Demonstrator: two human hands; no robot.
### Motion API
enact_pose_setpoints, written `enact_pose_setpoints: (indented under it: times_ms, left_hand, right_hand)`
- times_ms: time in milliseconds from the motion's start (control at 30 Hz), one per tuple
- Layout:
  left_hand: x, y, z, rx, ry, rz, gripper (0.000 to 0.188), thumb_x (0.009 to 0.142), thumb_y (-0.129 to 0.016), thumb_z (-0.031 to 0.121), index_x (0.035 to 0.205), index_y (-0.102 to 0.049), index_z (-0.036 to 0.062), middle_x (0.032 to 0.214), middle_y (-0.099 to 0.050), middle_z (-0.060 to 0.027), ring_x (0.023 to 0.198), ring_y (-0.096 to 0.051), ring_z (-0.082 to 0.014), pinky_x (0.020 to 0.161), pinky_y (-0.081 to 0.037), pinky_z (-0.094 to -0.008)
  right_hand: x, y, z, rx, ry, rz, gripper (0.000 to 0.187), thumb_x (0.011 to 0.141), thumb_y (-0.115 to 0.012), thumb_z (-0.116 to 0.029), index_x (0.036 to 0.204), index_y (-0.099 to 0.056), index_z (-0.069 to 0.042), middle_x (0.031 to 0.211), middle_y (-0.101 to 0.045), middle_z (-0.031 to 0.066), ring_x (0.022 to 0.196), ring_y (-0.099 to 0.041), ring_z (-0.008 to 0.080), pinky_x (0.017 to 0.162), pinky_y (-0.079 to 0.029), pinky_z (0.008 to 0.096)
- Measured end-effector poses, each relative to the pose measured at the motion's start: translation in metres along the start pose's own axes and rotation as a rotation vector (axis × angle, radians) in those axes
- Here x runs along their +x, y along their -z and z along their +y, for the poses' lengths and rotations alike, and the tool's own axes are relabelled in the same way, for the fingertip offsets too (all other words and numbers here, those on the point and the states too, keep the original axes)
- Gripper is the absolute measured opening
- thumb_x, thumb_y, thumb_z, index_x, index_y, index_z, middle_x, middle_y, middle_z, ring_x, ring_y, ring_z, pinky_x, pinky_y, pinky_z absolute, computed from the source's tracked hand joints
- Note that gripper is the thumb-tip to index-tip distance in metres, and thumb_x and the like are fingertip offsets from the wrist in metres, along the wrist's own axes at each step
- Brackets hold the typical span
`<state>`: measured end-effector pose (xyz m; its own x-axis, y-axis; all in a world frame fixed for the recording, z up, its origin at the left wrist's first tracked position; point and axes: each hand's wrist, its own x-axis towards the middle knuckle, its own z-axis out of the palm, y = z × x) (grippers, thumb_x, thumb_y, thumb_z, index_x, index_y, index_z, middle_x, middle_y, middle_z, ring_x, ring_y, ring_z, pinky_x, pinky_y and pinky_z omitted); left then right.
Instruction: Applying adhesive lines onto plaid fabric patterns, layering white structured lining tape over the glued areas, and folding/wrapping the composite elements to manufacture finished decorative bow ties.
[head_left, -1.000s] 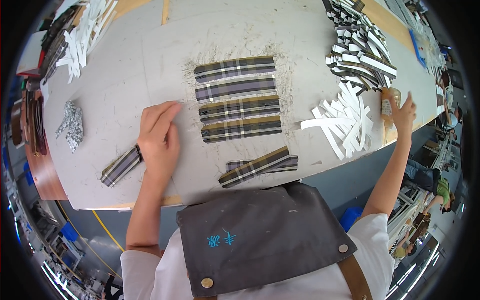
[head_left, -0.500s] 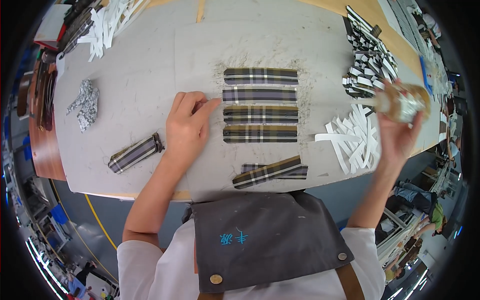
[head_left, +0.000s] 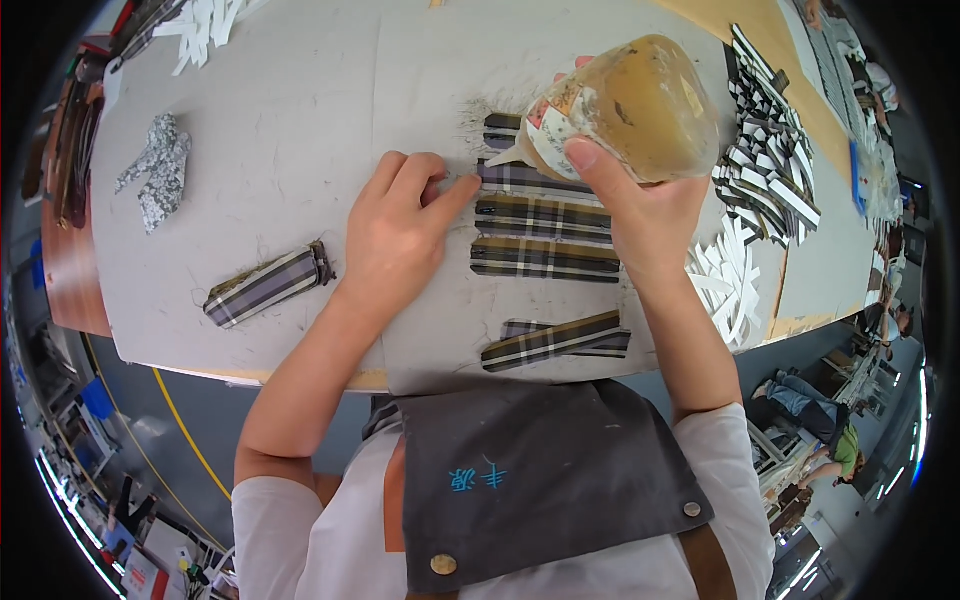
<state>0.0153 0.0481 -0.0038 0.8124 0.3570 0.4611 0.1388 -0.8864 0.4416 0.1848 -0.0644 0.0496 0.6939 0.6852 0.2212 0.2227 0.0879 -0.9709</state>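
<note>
Held tilted in my right hand [head_left: 650, 215] is a clear squeeze glue bottle [head_left: 655, 105] with amber contents. Its pale nozzle [head_left: 505, 157] points left, over the left part of the second plaid fabric strip [head_left: 530, 180] in a short stack of rows; whether it touches cannot be told. My left hand [head_left: 400, 225] rests on the table with its fingers bent and apart, one tip at that strip's left end. Nearer to me lie two more folded plaid strips [head_left: 543, 258] [head_left: 545, 207]. The bottle partly hides the farthest plaid strip [head_left: 500, 133].
A bundled plaid piece [head_left: 265, 288] lies left of my left arm, a grey speckled cloth [head_left: 160, 175] beyond it. Two crossed plaid strips [head_left: 555, 340] are near the front edge. White strips [head_left: 728, 285] and a black-and-white strip pile [head_left: 765, 150] stand at right.
My right hand has swung left with the glue bottle, from above the white strips to the plaid rows. My left hand keeps its place by the second strip. The view has shifted slightly.
</note>
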Motion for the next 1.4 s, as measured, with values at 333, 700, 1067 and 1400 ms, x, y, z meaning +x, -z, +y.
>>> enact_pose_setpoints:
  times_ms: [333, 700, 1067, 1400]
  left_hand:
    - [-0.001, -0.003, 0.001, 0.008, 0.007, 0.003, 0.037, 0.059, -0.062, -0.005, 0.093, -0.071, 0.0067, 0.086, -0.054, -0.0061, 0.073, -0.050, -0.0209, 0.058, -0.046, -0.0313]
    - [0.000, -0.001, 0.002, 0.035, -0.005, 0.002, 0.035, 0.060, -0.062, -0.001, 0.092, -0.072, 0.0077, 0.087, -0.054, -0.0056, 0.073, -0.051, -0.0202, 0.058, -0.047, -0.0312]
    - [0.000, -0.003, 0.002, 0.035, -0.003, 0.003, 0.035, 0.059, -0.063, -0.001, 0.092, -0.072, 0.0078, 0.086, -0.054, -0.0052, 0.074, -0.051, -0.0200, 0.058, -0.047, -0.0317]
    - [0.001, -0.002, 0.002, 0.039, -0.021, -0.004, 0.037, 0.057, -0.062, -0.003, 0.092, -0.072, 0.0074, 0.086, -0.054, -0.0059, 0.073, -0.051, -0.0201, 0.059, -0.047, -0.0314]
  right_hand:
    - [0.003, -0.006, -0.001, -0.101, 0.201, -0.062, 0.066, 0.071, -0.081, -0.007, 0.125, -0.045, 0.006, 0.120, -0.061, 0.0170, 0.105, -0.061, 0.0207, 0.092, -0.050, 0.0330]
    - [0.010, 0.006, -0.021, -0.142, 0.044, -0.234, 0.086, 0.067, -0.084, -0.005, 0.135, -0.032, 0.001, 0.122, -0.055, 0.0127, 0.111, -0.059, 0.0215, 0.093, -0.051, 0.0335]
    - [0.014, 0.009, 0.013, -0.098, 0.333, -0.186, 0.096, 0.065, -0.088, -0.017, 0.134, -0.024, 0.003, 0.121, -0.046, 0.0146, 0.113, -0.051, 0.0213, 0.096, -0.043, 0.0353]
    - [0.005, -0.003, 0.014, -0.023, 0.307, -0.149, 0.092, 0.068, -0.086, -0.010, 0.134, -0.022, 0.004, 0.120, -0.049, 0.0157, 0.112, -0.052, 0.0202, 0.094, -0.045, 0.0340]
